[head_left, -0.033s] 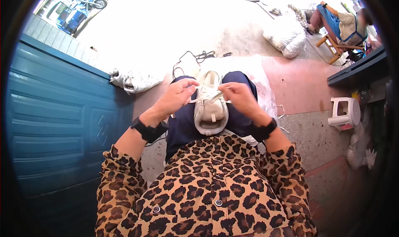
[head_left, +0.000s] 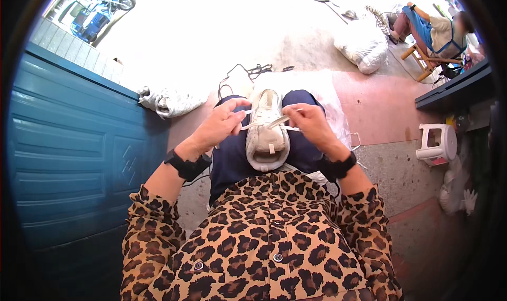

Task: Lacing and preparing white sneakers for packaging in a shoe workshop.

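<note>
A pale beige sneaker (head_left: 260, 140) rests lengthwise between my knees, with white laces (head_left: 264, 116) across its upper. To its left, the thumb and fingers of my left hand (head_left: 224, 124) are closed on a white lace end beside the shoe. On the other side my right hand (head_left: 311, 122) pinches a whitish flat strip (head_left: 279, 121), which looks like a shoelace and slants down over the lacing. Another lace stretch runs out sideways below that hand. Exactly how the strip passes through the eyelets is too small to tell.
A blue panelled door (head_left: 63, 158) stands at left, with a white bundle (head_left: 174, 103) near it. Black cord (head_left: 259, 68) lies beyond my knees. Rightward are a white sack (head_left: 364, 47), a white stool (head_left: 438, 144), and a seated person (head_left: 441, 34) on a bamboo chair.
My right hand has shifted slightly right, away from the shoe, with the pale strip still in its fingers. My left hand's fingers have lifted apart a little near the lace.
</note>
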`<state>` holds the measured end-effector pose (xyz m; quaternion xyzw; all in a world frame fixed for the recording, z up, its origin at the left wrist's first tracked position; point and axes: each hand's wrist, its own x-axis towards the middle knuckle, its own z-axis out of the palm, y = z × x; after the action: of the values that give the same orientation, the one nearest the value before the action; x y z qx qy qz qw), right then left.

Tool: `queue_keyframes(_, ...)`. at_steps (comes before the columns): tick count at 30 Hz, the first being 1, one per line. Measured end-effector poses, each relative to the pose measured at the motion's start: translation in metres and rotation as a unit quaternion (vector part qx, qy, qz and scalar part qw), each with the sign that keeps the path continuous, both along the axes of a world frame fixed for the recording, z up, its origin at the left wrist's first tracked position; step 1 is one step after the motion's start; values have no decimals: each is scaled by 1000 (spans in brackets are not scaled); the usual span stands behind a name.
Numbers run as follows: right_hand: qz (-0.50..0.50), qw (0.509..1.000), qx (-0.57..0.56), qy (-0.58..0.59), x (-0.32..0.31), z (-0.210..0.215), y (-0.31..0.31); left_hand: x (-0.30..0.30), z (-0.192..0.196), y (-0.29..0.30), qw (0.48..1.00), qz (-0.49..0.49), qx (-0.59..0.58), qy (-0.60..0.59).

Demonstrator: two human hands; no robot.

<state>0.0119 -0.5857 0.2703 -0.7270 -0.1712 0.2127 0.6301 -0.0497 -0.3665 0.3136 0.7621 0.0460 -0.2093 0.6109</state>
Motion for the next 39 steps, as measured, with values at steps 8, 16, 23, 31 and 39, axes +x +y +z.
queue_keyframes(8, -22, 999, -30, -3, -1, 5, -21, -7, -21, -2, 994, 13, -40, 105)
queue_keyframes(16, -23, 999, -36, 4, -2, 0, -25, -4, -10, 2, 984, 25, -164, 60)
queue_keyframes(23, -18, 999, -38, 21, -4, 3, -25, -7, -44, -20, 993, 12, 18, 116)
queue_keyframes(31, -20, 999, -13, 33, -6, -2, -26, -13, -54, -32, 909, -77, 353, -209)
queue_keyframes(39, -24, 998, -15, 49, -7, -8, -28, 18, -72, -2, 779, -14, 513, -361)
